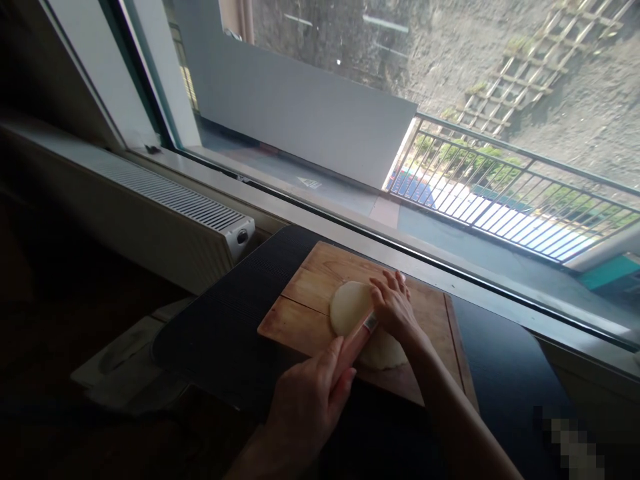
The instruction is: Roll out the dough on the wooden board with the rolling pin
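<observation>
On my head feed: left hand is wrapped round the near end of a rolling pin. Right hand lies over the pin's far end; I can't tell how tightly it closes. Pin sits across a flat dough disc, which shows both left and right of it. Dough's on a wooden board, board on a dark table.

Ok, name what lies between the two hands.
In the head view, the rolling pin lies between the left hand and the right hand, across the dough.
</observation>
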Tool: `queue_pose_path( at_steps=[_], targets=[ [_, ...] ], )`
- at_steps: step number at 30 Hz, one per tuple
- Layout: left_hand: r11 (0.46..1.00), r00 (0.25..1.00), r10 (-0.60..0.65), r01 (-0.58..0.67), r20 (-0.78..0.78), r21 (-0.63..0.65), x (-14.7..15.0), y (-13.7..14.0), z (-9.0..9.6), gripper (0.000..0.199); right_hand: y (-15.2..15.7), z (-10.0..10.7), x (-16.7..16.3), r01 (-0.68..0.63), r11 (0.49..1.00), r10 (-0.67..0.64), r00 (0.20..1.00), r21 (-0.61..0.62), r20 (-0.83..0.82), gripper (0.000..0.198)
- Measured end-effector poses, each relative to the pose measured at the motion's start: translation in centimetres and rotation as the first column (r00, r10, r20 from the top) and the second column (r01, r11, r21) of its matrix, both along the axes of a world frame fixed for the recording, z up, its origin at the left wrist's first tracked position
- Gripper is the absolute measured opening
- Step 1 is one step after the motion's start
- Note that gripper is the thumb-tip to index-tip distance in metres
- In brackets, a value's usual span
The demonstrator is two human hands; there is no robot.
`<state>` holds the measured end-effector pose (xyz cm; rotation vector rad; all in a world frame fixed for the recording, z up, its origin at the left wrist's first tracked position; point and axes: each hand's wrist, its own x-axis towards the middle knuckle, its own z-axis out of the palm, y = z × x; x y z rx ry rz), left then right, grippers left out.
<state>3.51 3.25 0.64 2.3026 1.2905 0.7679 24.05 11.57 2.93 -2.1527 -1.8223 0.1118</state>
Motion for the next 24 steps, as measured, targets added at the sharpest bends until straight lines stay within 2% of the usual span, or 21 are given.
queue_pose_path(
  at_steps=[4, 7, 10, 15, 18, 21, 24],
  targets=[
    [0.991, 0.992, 0.118, -0.12, -0.037, -0.062, -1.6, 1.6, 1.0, 0.034, 6.2, 1.1, -4.7, -0.13, 0.991, 0.129, 0.991, 0.023, 0.03, 0.039],
    [0.985, 0.985, 0.161, -0.165, -0.061, -0.058, -2.2, 1.9, 1.3, 0.036, 8.1, 1.4, -6.3, -0.168, 0.986, 0.167, 0.986, 0.024, 0.027, 0.039],
    [0.994, 0.993, 0.106, -0.108, -0.06, -0.027, -1.8, 1.1, 0.8, 0.044, 6.3, 1.3, -4.9, -0.173, 0.985, 0.173, 0.985, 0.017, 0.03, 0.036],
    [0.997, 0.989, -0.078, 0.08, -0.127, 0.014, 0.6, -1.4, 0.5, 0.061, -1.7, 0.0, 0.8, -0.093, 0.995, 0.092, 0.995, 0.023, 0.025, 0.041],
    [0.987, 0.978, -0.153, 0.157, -0.142, 0.021, 1.8, -2.0, 0.6, 0.065, -4.4, -0.6, 2.5, -0.053, 0.997, 0.05, 0.996, 0.051, 0.067, 0.043],
    [0.992, 0.989, -0.128, 0.128, -0.079, -0.004, 1.4, -1.5, 0.3, 0.06, -3.0, -0.5, 1.4, -0.073, 0.997, 0.072, 0.994, 0.012, 0.082, 0.043],
    [0.999, 0.999, 0.004, -0.006, -0.036, -0.049, -0.1, -0.3, 0.4, 0.048, 1.1, 0.2, -2.0, -0.112, 0.994, 0.111, 0.989, -0.002, 0.1, 0.043]
  ],
)
